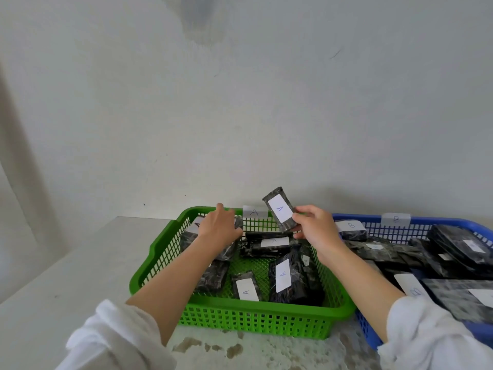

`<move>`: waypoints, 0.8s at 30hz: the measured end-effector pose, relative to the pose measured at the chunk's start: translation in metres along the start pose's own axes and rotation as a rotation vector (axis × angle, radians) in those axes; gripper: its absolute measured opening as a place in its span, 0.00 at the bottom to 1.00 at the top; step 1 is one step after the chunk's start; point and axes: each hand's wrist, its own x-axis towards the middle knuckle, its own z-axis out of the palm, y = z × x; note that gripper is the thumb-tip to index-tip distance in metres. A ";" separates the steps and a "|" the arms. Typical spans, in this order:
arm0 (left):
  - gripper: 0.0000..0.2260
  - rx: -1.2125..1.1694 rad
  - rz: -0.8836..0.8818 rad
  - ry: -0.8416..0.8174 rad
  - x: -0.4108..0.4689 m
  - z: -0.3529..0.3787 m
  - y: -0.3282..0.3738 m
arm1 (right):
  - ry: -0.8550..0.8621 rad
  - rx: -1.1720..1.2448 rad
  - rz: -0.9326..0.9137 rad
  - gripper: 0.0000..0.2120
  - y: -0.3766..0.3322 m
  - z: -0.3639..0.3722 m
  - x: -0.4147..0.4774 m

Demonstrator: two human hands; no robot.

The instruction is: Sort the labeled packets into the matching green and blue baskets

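Green basket (253,320), left, tagged A: we note several dark A packets (282,275) lying loose inside | blue basket (369,333), just beside on right: B packets (352,231) piled | right hand (316,229) pinches a raised packet (279,209), labelled A, tilted above the green basket's far side | left hand (220,228) curls round a far-left packet (229,251) inside.

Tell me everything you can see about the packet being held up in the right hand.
The packet is a dark, mottled block in glossy-looking wrap, with a white label marked A in blue. The right hand pinches its lower end, holding it tilted, label toward the camera, above the far rim of the green basket.
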 end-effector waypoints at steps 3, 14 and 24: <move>0.17 0.047 -0.030 0.024 0.001 0.001 -0.001 | -0.021 -0.003 -0.006 0.09 0.000 0.002 0.000; 0.21 0.080 0.057 0.057 0.003 0.020 -0.015 | -0.078 -0.058 -0.018 0.08 -0.008 0.005 -0.012; 0.23 -0.051 0.034 0.073 -0.016 0.000 -0.033 | -0.132 -0.092 -0.007 0.09 -0.019 0.009 -0.026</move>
